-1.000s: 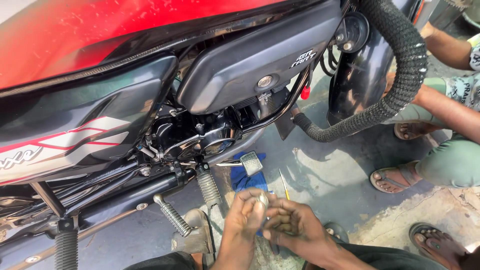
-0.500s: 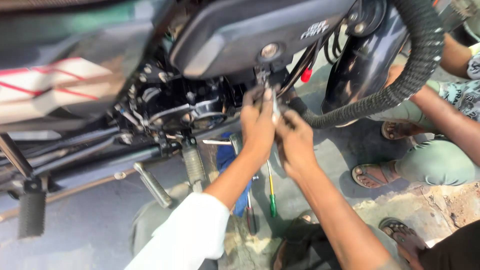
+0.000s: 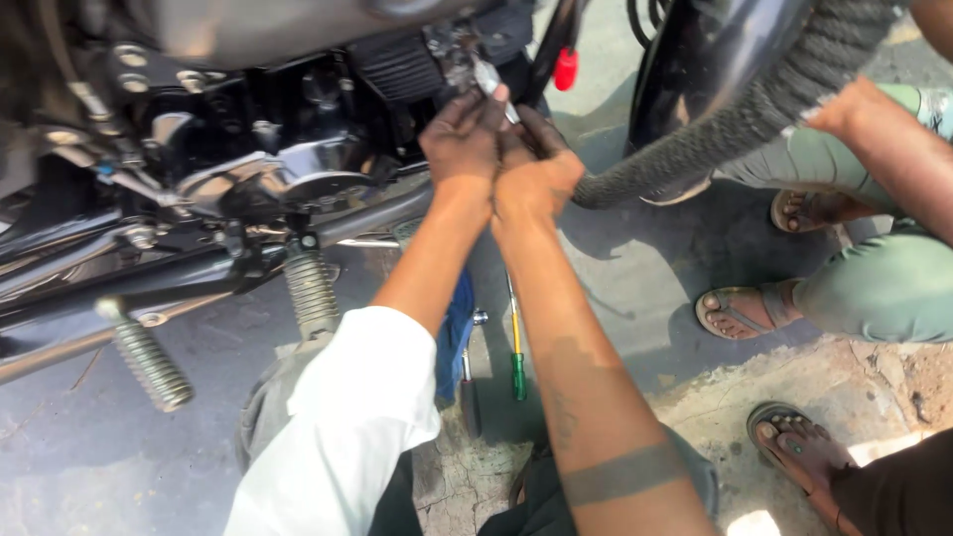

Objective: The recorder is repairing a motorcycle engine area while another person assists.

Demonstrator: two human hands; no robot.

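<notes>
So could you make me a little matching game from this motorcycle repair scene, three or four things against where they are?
Things:
1. screwdriver
2. red cap
3. ribbed footpeg
4. sandalled foot

Places:
A. lower left, sticking out from the bike frame
B. on the ground under the person's forearms
C. at the right, on the pavement beside the tyre
D. at the top, just right of the two hands

Pairs: 1-B, 2-D, 3-A, 4-C

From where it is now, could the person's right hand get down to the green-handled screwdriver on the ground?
Probably yes. The right hand is up at the engine beside the left hand, on a small metal part. The screwdriver lies in the open beside the right forearm, nothing covering it.
</notes>
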